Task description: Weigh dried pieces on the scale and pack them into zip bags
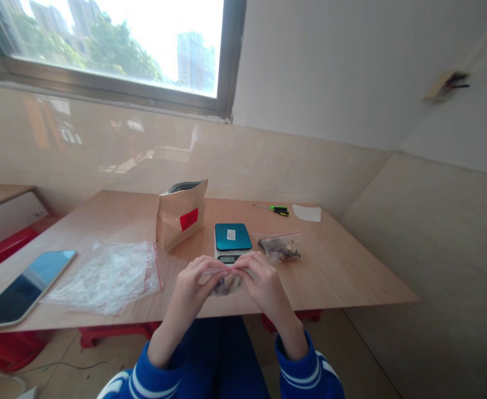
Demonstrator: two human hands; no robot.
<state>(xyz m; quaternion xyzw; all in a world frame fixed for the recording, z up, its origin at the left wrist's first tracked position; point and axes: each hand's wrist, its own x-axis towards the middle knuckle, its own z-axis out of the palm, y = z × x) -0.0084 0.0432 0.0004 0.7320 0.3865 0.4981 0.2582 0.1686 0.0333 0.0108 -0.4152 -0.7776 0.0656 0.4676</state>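
Fingertips nearly meeting, a left hand (188, 289) and a right hand (267, 287) are clamping the top edge of a clear zip bag (227, 285), whose dark and pale pieces are sitting directly below the grip. Uneven pinching could be leaving a gap in the closure, and tilting could then be spilling pieces onto the counter (330, 271). Just beyond the grip, a kitchen scale (232, 237) is standing close enough that a drifting knuckle could be nudging it.
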